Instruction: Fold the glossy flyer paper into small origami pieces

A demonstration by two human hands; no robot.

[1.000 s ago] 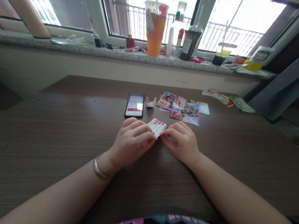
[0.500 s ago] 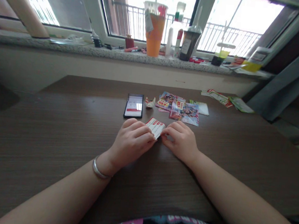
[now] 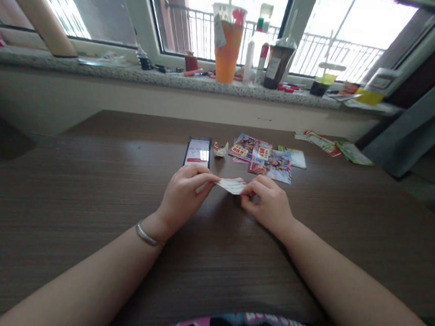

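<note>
A small white paper slip with red print (image 3: 232,185) is stretched between my two hands, tilted nearly edge-on and slightly bent. My left hand (image 3: 188,191) pinches its left end between thumb and fingers; a silver bangle (image 3: 148,234) circles that wrist. At the slip's right end, my right hand (image 3: 267,203) is closed on the edge with thumb and forefinger. Just beyond my left hand lies a phone (image 3: 198,152) with its screen lit, its lower end partly covered by the hand. A crumpled bit of printed paper (image 3: 220,149) sits to the right of the phone.
Colourful leaflets (image 3: 271,162) overlap behind my right hand, with a green-and-white packet (image 3: 297,158) beside them. More flat packets (image 3: 322,143) lie at the table's far right. The stone windowsill (image 3: 164,78) carries an orange drink cup (image 3: 226,52), a dark cup (image 3: 277,64) and bottles.
The slip has been lifted and tipped from facing me to nearly edge-on. My left hand has shifted up and left, now gripping the slip's end; the right hand moved slightly right.
</note>
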